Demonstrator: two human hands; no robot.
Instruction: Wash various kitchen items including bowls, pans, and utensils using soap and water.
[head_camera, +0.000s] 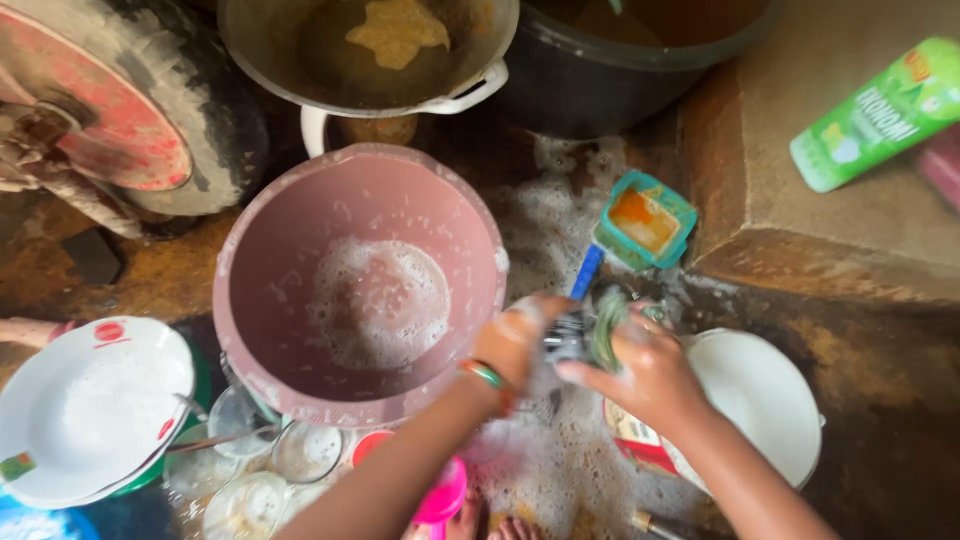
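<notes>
Two soapy hands meet just right of one round pink plastic basin (360, 285) of suds. The left hand (515, 345) grips a dark, blurred utensil (568, 335); the right hand (650, 375) pinches a green scouring pad (607, 325) against it. Foam hides the utensil's shape. One white enamel plate (90, 410) lies left, one white round lid (760, 400) right, partly covered.

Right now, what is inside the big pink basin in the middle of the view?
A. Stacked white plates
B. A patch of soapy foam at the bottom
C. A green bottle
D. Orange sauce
B: the pink basin holds only a white patch of soapy foam at its bottom; the white plates sit outside it to the left, and the green bottle lies on the ledge at the right.
</notes>
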